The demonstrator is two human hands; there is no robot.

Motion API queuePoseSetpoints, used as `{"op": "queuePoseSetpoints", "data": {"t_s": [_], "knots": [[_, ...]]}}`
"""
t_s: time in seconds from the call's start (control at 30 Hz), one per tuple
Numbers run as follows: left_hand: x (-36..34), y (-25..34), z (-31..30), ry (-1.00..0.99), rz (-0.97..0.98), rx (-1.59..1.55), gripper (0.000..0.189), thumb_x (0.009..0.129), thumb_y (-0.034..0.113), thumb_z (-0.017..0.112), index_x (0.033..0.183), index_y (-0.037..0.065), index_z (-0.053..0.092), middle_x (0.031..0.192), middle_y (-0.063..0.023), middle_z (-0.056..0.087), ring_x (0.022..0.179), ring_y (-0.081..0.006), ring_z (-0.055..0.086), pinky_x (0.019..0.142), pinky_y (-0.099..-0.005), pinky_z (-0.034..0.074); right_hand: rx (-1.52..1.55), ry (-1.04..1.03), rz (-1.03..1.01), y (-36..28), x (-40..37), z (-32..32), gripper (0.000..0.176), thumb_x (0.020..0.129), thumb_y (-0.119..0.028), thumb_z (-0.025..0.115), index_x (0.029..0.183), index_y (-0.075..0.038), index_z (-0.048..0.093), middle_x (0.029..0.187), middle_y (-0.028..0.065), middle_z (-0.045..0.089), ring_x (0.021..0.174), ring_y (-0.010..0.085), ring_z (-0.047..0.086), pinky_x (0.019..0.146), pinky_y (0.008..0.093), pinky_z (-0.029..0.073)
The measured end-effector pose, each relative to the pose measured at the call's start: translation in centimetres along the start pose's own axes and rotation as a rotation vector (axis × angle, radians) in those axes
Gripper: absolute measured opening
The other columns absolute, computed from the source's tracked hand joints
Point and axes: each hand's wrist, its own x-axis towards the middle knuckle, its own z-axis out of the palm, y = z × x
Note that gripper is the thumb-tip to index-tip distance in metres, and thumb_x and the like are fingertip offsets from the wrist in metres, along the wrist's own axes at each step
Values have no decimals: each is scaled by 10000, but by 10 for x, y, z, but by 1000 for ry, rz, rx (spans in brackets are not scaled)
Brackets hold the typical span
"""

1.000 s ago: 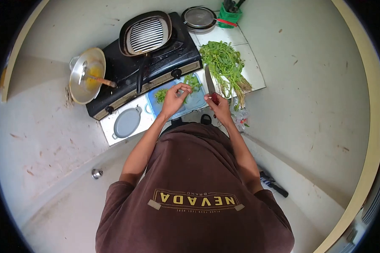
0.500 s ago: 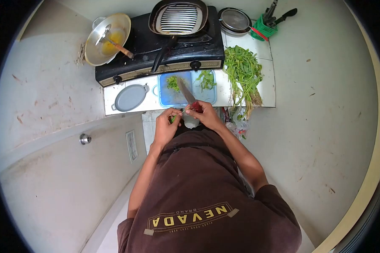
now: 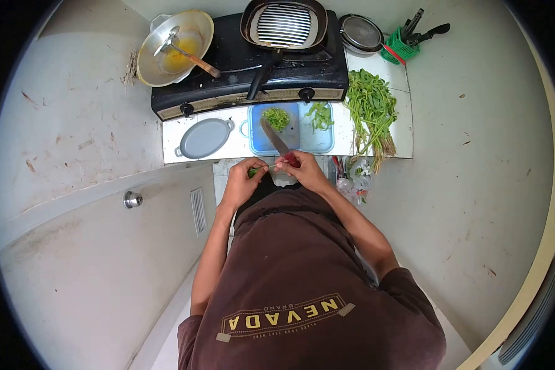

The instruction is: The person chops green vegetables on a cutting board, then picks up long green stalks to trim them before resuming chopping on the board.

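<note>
Both hands have pulled back off the board (image 3: 308,142) to the counter's (image 3: 341,143) front edge, the left hand (image 3: 243,180) pinching a stem (image 3: 256,171) and the right hand (image 3: 303,172) gripping the knife (image 3: 275,139), probably to trim it.

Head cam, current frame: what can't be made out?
Head view:
- Green stem: too small, mostly covered by left hand.
- Knife handle: wrapped by right hand.
- Wok contents: yellow, too small to identify.
- Basket utensils: tiny, near top edge.
</note>
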Motion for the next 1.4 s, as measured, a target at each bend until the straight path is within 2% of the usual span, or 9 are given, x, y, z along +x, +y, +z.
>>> {"op": "queuePoseSetpoints", "data": {"t_s": [0.2,0.3,0.37,0.5,0.77,0.9,1.03,1.13,1.4], "knots": [[32,-34,-34,-227,-112,-320,197,992,175,684,1066,0,735,967,-69,766,829,-106,664,782,-278,520,-152,163,-127,-6,24,31,208,954,-169,735,1022,24,693,837,53,730,738,61,591,671,258,475],[46,-50,-42,-308,-50,-361,210,1005,184,670,1077,-5,730,957,-59,760,855,-106,663,838,-272,508,-252,178,-20,-23,31,41,155,958,-100,718,1037,30,691,921,61,743,839,70,647,774,256,523],[56,-62,-49,-368,-59,-334,216,1009,185,663,1089,-5,727,949,-55,758,866,-105,663,862,-268,498,-280,198,-27,-21,40,48,136,954,-80,712,1033,30,692,908,57,738,843,69,648,770,256,523],[74,-71,-73,-448,-48,-301,177,980,163,685,1049,12,747,917,-52,759,857,-108,668,838,-274,509,-310,327,-101,-19,51,67,166,922,-151,741,999,-8,709,729,67,660,654,86,517,620,297,450],[110,-90,-93,-571,8,-140,167,956,160,701,1017,17,761,922,-37,761,865,-111,670,817,-288,515,-222,498,-154,12,69,90,168,934,-156,718,1006,-4,708,749,113,687,663,117,585,631,323,477],[117,-107,-82,-414,135,-52,165,942,167,717,1023,34,770,908,-52,763,824,-140,684,798,-310,526,-348,593,-103,11,69,81,238,943,-217,719,1003,12,697,722,145,665,643,199,626,631,364,483],[123,-112,-64,-224,160,37,157,915,164,739,1018,52,780,878,-88,760,767,-187,701,748,-339,540,-534,547,61,6,63,56,266,962,-256,688,989,8,688,726,194,648,650,354,622,649,420,487],[131,-115,-48,-165,138,92,156,902,147,747,1021,52,779,864,-96,755,776,-194,710,737,-343,546,-580,422,22,17,57,38,288,973,-287,686,984,1,685,681,171,607,587,263,562,613,394,466],[146,-134,-9,-25,229,178,141,879,66,711,1008,32,756,893,-159,734,833,-294,726,760,-384,553,-619,369,-39,69,52,0,299,989,-279,649,993,19,671,740,215,649,657,355,628,651,436,487]]}}
